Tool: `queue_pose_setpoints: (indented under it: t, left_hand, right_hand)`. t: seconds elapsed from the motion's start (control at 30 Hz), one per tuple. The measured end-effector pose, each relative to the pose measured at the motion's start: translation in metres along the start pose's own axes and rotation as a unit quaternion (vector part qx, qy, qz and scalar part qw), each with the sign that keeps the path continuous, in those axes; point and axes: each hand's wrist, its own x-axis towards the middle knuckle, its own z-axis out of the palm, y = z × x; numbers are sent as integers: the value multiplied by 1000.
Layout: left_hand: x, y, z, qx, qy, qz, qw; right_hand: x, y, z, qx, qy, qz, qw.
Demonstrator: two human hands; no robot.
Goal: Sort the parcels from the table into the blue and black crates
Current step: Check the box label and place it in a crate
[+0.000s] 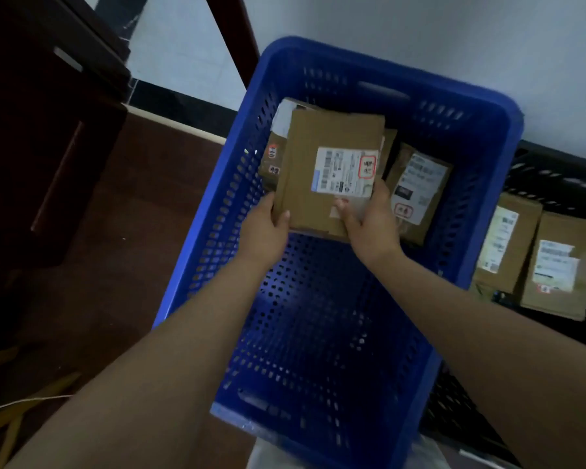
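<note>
Sorting looked well under way but unfinished: both hands held one cardboard parcel (pixel 332 174) over the far end of the blue crate (pixel 487 170), left hand (pixel 268 228) gripping its near-left corner with curled fingers, right hand (pixel 369 218) pinching the near edge, thumb on top. Blue crate already held at least two other parcels, one under the held box (pixel 273 157) and one leaning at right (pixel 416 191); near half bare. Black crate (pixel 555 177) beside it held two labelled parcels (pixel 508 242) (pixel 559 269); table not in view, so remaining count unknown.

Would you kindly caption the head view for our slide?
Both hands lower a labelled parcel into the blue crate.
</note>
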Motion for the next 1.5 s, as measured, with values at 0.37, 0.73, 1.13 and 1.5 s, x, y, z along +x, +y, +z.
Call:
queue_pose_setpoints:
  t: [0.37,0.73,1.13,1.5]
  left_hand:
    - [88,3,-15,175,0,88,981]
    - [101,-2,-6,340,-88,64,934]
    - [61,31,-29,339,-60,174,923]
    - [-49,76,-84,400,-33,291,868]
  right_hand:
    - [95,-13,54,-83,-21,4,996]
    - [104,-7,30,-336,-73,-59,937]
    - [50,-33,-24,-432,-29,-107,895]
    - [-61,-100,-69,-467,55,-143,871]
